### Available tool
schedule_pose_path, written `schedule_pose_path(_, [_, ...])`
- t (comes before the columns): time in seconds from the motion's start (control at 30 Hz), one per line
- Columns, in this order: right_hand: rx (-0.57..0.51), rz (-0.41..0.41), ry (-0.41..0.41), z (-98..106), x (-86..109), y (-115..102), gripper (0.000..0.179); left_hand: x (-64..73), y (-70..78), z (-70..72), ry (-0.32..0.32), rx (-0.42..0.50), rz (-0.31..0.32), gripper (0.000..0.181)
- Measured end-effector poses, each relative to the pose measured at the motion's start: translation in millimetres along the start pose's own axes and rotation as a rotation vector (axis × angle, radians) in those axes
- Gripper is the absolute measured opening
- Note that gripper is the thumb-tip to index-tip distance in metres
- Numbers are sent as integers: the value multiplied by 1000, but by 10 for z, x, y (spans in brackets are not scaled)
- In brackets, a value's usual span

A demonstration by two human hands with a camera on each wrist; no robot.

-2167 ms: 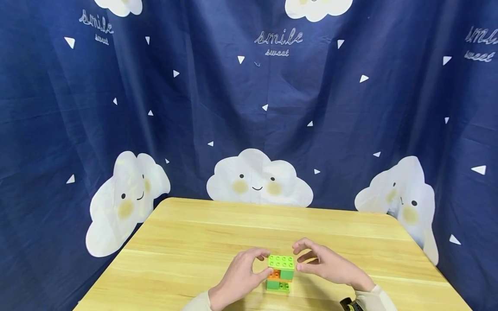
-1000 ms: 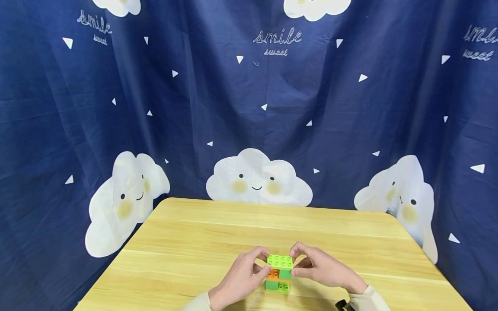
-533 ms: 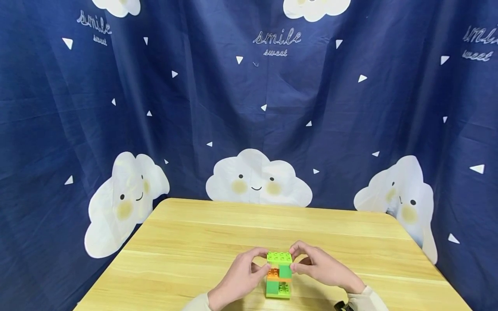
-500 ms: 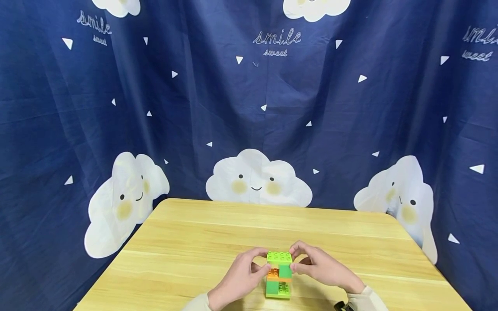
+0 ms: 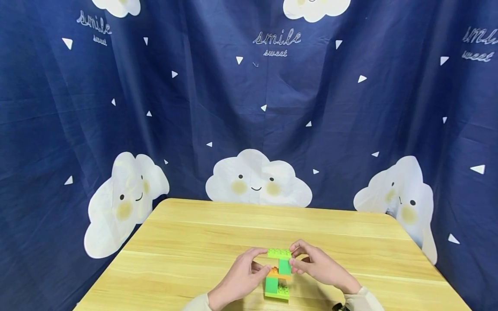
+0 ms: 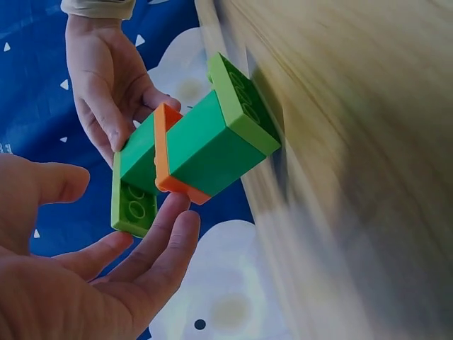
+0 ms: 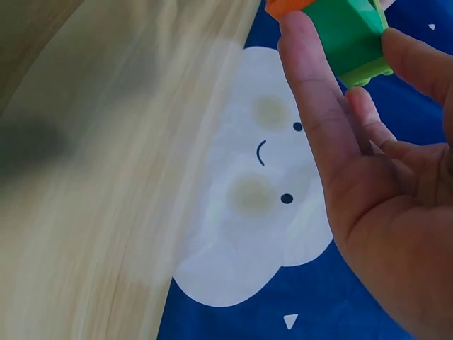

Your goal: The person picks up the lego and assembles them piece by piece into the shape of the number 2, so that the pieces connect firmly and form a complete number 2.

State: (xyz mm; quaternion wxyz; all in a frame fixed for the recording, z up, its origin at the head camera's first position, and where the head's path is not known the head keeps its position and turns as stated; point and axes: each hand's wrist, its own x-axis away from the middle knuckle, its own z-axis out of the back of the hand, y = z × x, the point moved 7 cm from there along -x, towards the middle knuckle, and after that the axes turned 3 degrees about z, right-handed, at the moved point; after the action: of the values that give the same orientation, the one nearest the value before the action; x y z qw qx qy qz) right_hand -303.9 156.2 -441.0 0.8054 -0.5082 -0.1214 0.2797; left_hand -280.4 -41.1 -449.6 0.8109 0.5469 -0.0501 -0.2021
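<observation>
A stack of toy building blocks stands between my hands: a light green top plate point(image 5: 279, 253), a green brick point(image 5: 285, 267), an orange plate point(image 6: 163, 145), another green brick point(image 6: 205, 138) and a light green bottom plate point(image 5: 277, 296). My right hand point(image 5: 324, 264) pinches the upper part from the right, its thumb on the green brick. On the other side, the fingertips of my left hand point(image 5: 243, 270) touch the top and orange plates, while its thumb stands apart in the left wrist view. The stack shows its front face, slightly tilted.
The stack is near the front of a pale wooden table point(image 5: 218, 233). Behind the table hangs a dark blue curtain point(image 5: 233, 116) with white clouds and triangles. A dark watch point(image 5: 339, 307) is at the right cuff.
The right hand has moved in from beside the stack and now grips it. The stack has tipped, showing more of its front, and its top plate sits higher in view. The left hand barely moved.
</observation>
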Motion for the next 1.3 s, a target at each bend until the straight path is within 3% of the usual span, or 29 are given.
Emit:
schedule_pose_path(0.17, [15,-12,28,0,-7,30,30,-9,-21,6,-1,5,-1,48])
schedule_pose_path(0.43, [53,-48,61,-18,-11,66,33,-6,-93,0,-22,53,49,51])
schedule_pose_path(0.73, [62,-39,70,-34,-24,88,35,-8,-137,-17,-33,68,74,64])
schedule_pose_path(0.97, [21,6,57,-74,-24,70,47,-7,-187,-56,-62,113,89,71])
schedule_pose_path(1.3, [13,60,48,-135,-44,72,61,-5,-220,-66,-48,112,86,76])
